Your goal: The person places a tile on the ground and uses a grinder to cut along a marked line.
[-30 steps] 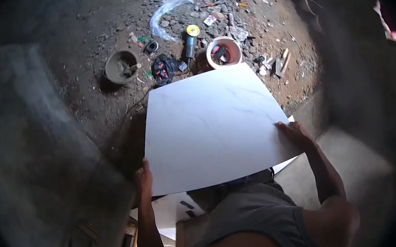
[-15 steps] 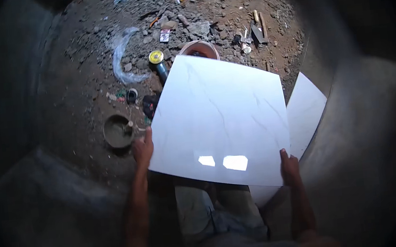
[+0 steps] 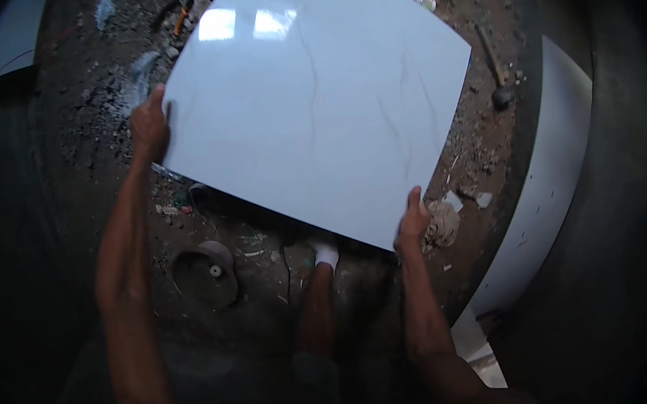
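A large white tile [image 3: 306,102] with thin grey veins is held out in front of me, two bright reflections showing near its far left edge. My left hand [image 3: 150,127] grips its left edge, thumb on the upper face. Around the near right corner, my right hand [image 3: 414,223] is closed with its thumb on top too. The fingers under the tile are hidden. Below the near edge, part of my leg and a white-covered foot [image 3: 325,253] show on the ground.
Left of my foot stands a round bucket [image 3: 204,277]. A dark-headed mallet [image 3: 502,97] lies on the dirt to the right, near another white tile [image 3: 540,181]. Rubble [image 3: 96,107] and clear plastic [image 3: 139,83] are at the far left. A pale roundish lump [image 3: 442,224] sits beside my right hand.
Both hands have carried the tile forward and away from my body, and my arms are stretched further out. The view has shifted, and my foot now shows below the tile.
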`<action>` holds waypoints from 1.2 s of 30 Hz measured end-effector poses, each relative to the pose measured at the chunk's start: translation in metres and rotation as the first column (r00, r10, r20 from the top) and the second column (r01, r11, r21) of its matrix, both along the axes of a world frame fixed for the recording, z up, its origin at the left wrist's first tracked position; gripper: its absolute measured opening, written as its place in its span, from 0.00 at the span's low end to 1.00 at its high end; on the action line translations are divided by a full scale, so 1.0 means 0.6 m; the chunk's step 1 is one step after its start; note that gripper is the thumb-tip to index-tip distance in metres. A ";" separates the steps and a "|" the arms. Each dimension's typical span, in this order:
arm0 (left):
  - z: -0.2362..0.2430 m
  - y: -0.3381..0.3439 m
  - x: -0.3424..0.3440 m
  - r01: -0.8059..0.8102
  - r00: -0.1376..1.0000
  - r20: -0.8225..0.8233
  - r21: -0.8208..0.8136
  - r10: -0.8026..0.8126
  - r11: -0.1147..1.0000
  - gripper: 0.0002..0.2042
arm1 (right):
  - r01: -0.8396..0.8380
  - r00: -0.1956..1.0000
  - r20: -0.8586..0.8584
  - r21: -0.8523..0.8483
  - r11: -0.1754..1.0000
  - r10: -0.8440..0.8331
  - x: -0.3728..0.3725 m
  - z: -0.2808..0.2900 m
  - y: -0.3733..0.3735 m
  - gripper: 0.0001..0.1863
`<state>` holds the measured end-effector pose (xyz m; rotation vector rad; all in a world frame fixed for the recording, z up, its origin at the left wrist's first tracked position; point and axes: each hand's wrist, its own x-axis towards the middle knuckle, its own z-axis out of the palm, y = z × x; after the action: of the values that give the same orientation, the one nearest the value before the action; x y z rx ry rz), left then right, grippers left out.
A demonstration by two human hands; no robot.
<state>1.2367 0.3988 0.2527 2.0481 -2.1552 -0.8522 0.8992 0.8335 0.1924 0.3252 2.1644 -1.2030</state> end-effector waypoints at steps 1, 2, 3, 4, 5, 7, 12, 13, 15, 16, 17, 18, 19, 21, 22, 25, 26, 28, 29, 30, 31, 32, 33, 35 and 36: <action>-0.008 -0.023 0.020 0.033 0.999 -0.020 -0.086 -0.034 0.996 0.37 | 0.009 1.000 0.028 0.017 1.000 -0.009 0.037 -0.008 -0.013 0.31; -0.020 -0.052 0.042 0.024 0.999 -0.034 -0.044 -0.025 0.999 0.36 | 0.037 0.999 0.033 -0.043 0.998 -0.035 0.068 -0.010 -0.033 0.31; -0.030 -0.078 0.061 0.013 0.999 -0.048 -0.006 -0.014 1.000 0.35 | 0.065 0.997 0.039 -0.106 0.992 -0.061 0.095 -0.010 -0.055 0.31; -0.052 -0.080 0.046 0.012 0.998 -0.055 0.013 -0.012 1.000 0.35 | 0.028 0.999 -0.022 -0.091 0.995 -0.030 0.098 -0.016 -0.055 0.31; -0.068 -0.079 0.018 0.074 0.995 -0.061 -0.013 -0.074 0.997 0.34 | 0.026 0.999 -0.032 -0.077 0.997 -0.029 0.097 -0.027 -0.044 0.31; -0.088 -0.076 -0.018 0.132 0.988 -0.080 -0.045 -0.135 0.990 0.33 | -0.026 0.999 -0.022 -0.027 0.999 0.025 0.095 -0.051 -0.034 0.31; -0.122 -0.055 -0.050 0.080 0.975 0.216 -0.109 -0.055 0.991 0.31 | -0.270 0.949 0.165 -0.006 0.963 0.267 0.078 -0.083 0.012 0.38; -0.124 -0.034 -0.039 0.048 0.946 0.323 -0.139 0.000 0.989 0.32 | -0.273 0.947 0.170 -0.014 0.962 0.272 0.088 -0.066 0.004 0.38; -0.131 0.014 -0.014 -0.061 0.963 0.227 -0.335 0.143 0.940 0.37 | -0.147 0.861 0.475 -0.109 0.983 0.181 0.104 -0.032 -0.029 0.39; -0.140 0.040 -0.021 -0.137 0.957 0.192 -0.362 0.218 0.922 0.40 | -0.194 0.850 0.485 -0.075 0.978 0.206 0.095 -0.032 -0.029 0.39; -0.147 0.076 -0.043 -0.281 0.927 0.161 -0.304 0.340 0.910 0.45 | -0.204 0.854 0.474 -0.076 0.976 0.215 0.079 -0.038 -0.020 0.39; -0.155 0.110 -0.053 -0.404 0.891 0.113 -0.243 0.439 0.882 0.48 | -0.193 0.850 0.485 -0.080 0.978 0.207 0.069 -0.045 -0.014 0.35; -0.167 0.150 -0.049 -0.444 0.882 0.037 -0.269 0.470 0.855 0.51 | -0.184 0.839 0.505 -0.088 0.979 0.203 0.067 -0.049 -0.017 0.32; -0.144 0.246 -0.102 -0.636 0.762 -0.159 0.000 0.628 0.771 0.52 | -0.201 0.834 0.513 -0.061 0.978 0.204 0.037 -0.043 -0.008 0.33; -0.141 0.283 -0.109 -0.693 0.707 -0.170 0.030 0.687 0.720 0.51 | -0.178 0.825 0.535 -0.062 0.982 0.183 0.035 -0.044 -0.012 0.34; -0.151 0.394 -0.084 -0.692 0.629 -0.196 0.301 0.753 0.656 0.41 | -0.182 0.801 0.576 -0.027 0.983 0.164 0.054 -0.045 -0.037 0.34; -0.132 0.419 -0.121 -0.687 0.521 -0.327 0.387 0.788 0.615 0.38 | -0.218 0.794 0.579 -0.016 0.976 0.187 0.026 -0.043 -0.033 0.34; -0.110 0.446 -0.148 -0.685 0.384 -0.326 0.527 0.864 0.503 0.28 | -0.245 0.798 0.558 -0.047 0.968 0.229 -0.002 -0.043 -0.025 0.33; -0.121 0.460 -0.138 -0.681 0.261 -0.345 0.596 0.902 0.425 0.26 | -0.278 0.776 0.578 -0.049 0.959 0.254 0.005 -0.046 -0.035 0.33; -0.142 0.470 -0.118 -0.708 0.237 -0.335 0.583 0.912 0.399 0.26 | -0.217 0.789 0.579 -0.051 0.975 0.206 0.007 -0.046 -0.042 0.32; -0.176 0.484 -0.093 -0.724 0.053 -0.365 0.627 0.929 0.288 0.24 | -0.156 0.800 0.581 -0.044 0.987 0.152 0.006 -0.041 -0.046 0.32; -0.201 0.492 -0.071 -0.715 -0.130 -0.384 0.675 0.914 0.182 0.22 | -0.191 0.800 0.574 -0.034 0.981 0.176 0.015 -0.031 -0.060 0.29; -0.231 0.494 -0.069 -0.792 0.150 -0.439 0.483 0.886 0.374 0.22 | -0.204 0.800 0.575 -0.010 0.979 0.173 0.003 -0.041 -0.052 0.29; -0.267 0.466 -0.074 -0.754 0.493 -0.415 0.235 0.765 0.613 0.20 | -0.236 0.838 0.489 -0.074 0.969 0.242 -0.025 -0.057 -0.052 0.28; -0.273 0.437 -0.101 -0.714 0.557 -0.398 0.218 0.729 0.665 0.20 | -0.225 0.841 0.491 -0.064 0.972 0.227 -0.057 -0.052 -0.062 0.28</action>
<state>1.1761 0.6611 0.0891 2.1520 -0.8925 -1.0648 0.8650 0.7963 0.1615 0.3243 1.6947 -0.8711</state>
